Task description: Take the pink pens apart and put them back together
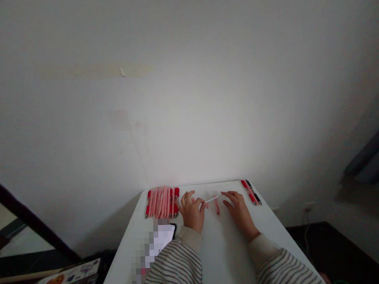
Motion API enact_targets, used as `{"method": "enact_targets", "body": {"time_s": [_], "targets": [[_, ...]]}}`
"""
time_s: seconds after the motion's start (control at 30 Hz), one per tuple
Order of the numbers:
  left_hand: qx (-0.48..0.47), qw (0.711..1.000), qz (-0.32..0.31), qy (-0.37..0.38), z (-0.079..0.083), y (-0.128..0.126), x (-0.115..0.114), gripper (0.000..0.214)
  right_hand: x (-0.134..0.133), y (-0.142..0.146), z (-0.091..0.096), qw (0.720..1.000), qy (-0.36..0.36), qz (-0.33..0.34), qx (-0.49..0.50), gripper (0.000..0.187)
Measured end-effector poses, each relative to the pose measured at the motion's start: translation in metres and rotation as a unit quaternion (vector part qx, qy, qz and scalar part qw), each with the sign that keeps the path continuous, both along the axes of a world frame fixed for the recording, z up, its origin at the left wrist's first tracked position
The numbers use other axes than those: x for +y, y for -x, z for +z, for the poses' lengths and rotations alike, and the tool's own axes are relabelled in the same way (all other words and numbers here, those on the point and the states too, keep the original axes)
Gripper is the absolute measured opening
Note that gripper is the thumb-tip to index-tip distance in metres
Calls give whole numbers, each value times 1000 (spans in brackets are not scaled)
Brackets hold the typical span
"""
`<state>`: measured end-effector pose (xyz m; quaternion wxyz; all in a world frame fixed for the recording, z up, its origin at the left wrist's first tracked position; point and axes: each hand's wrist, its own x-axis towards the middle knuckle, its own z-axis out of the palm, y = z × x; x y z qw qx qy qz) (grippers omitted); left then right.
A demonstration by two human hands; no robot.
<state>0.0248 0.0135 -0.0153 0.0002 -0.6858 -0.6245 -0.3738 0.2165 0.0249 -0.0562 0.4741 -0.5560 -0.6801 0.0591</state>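
Observation:
On a white table (273, 230) against the wall, my left hand (192, 210) and my right hand (238, 210) hold the two ends of a thin white pen refill (214, 198) between their fingertips. The left hand also seems to grip a pink piece, mostly hidden by the fingers. A short red pen part (216, 206) lies on the table between the hands. Left of my left hand lies a tight row of several pink and red pens (162, 201). Both wrists wear striped sleeves.
Three pens, red and black (251, 191), lie at the table's far right corner. A phone (163, 238) rests near the left sleeve. A colourful box (68, 278) sits on the floor at lower left. A dark rail crosses the left side.

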Motion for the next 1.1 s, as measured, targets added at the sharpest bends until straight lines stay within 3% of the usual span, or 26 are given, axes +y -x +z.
{"method": "enact_targets", "body": {"time_s": [0.4,0.77,1.1], "targets": [[8,997,73,-22,-1,-5,-3,9,1,0,-4,1000,2,-9,-7,33],[88,993,70,42,-6,-9,-4,11,3,-2,-8,1000,-3,-13,-23,31],[104,991,64,59,-16,-9,-1,14,2,-2,-8,1000,9,-11,-15,31]]}}
